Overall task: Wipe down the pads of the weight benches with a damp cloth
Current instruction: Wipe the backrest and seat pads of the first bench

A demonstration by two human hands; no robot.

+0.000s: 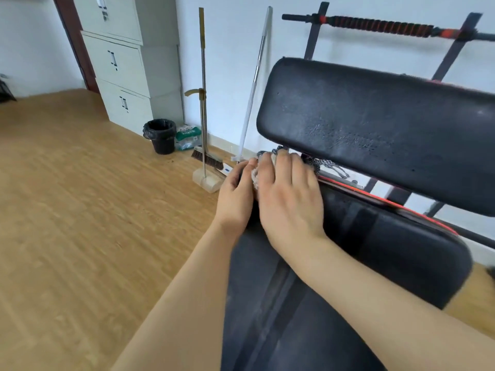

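Note:
A black weight bench fills the right half of the view. Its seat pad (375, 263) lies flat and its back pad (375, 124) tilts up behind it. A pale cloth with grey netted edges (310, 163) lies at the far left end of the seat pad, in the gap under the back pad. My right hand (292, 199) presses flat on the cloth and covers most of it. My left hand (235, 191) grips the left edge of the seat pad beside the cloth, thumb touching the cloth.
A broom with dustpan (206, 167) and a white mop handle (251, 92) lean on the wall just left of the bench. A black bin (160, 136), a green packet (187, 137) and grey cabinets (120, 68) stand further left. A barbell (380, 26) rests on the rack behind. Wooden floor (80, 210) spreads left.

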